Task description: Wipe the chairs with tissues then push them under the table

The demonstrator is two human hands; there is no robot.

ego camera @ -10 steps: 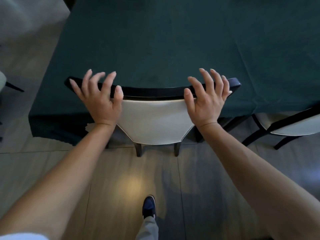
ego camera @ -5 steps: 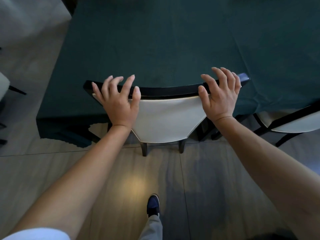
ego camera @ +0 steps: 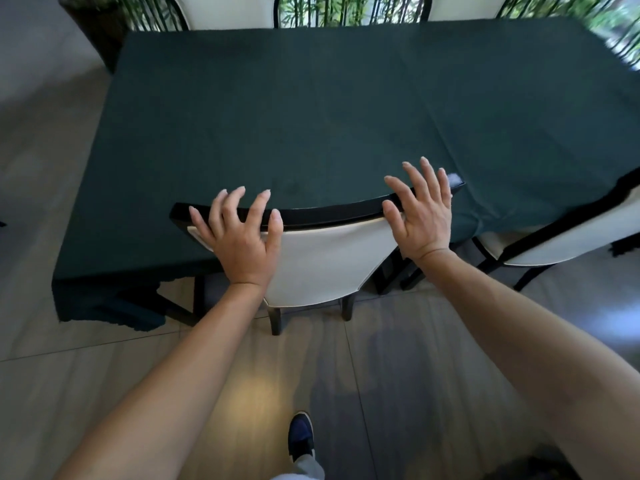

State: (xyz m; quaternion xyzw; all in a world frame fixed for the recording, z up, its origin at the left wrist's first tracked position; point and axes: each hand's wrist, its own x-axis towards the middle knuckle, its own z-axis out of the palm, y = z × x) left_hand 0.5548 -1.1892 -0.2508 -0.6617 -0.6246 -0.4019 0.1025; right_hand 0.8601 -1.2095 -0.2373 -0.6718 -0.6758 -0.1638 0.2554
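Chair (ego camera: 322,261) seat hidden beneath tablecloth (ego camera: 311,116); right neighbouring chair (ego camera: 568,237) cut off by frame edge

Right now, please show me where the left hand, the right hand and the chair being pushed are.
left hand (ego camera: 242,244), head view, back of the hand.
right hand (ego camera: 420,220), head view, back of the hand.
chair (ego camera: 325,268), head view, white backrest panel.

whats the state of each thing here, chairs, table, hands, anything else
near chair: upright, pushed in, top rail over the table edge
chair on the right: pushed in, partly under the cloth
far chairs: upright at the far side
table: covered by a dark green cloth
left hand: open, fingers spread, palm on the chair back
right hand: open, fingers spread, palm on the top rail
tissues: none in sight
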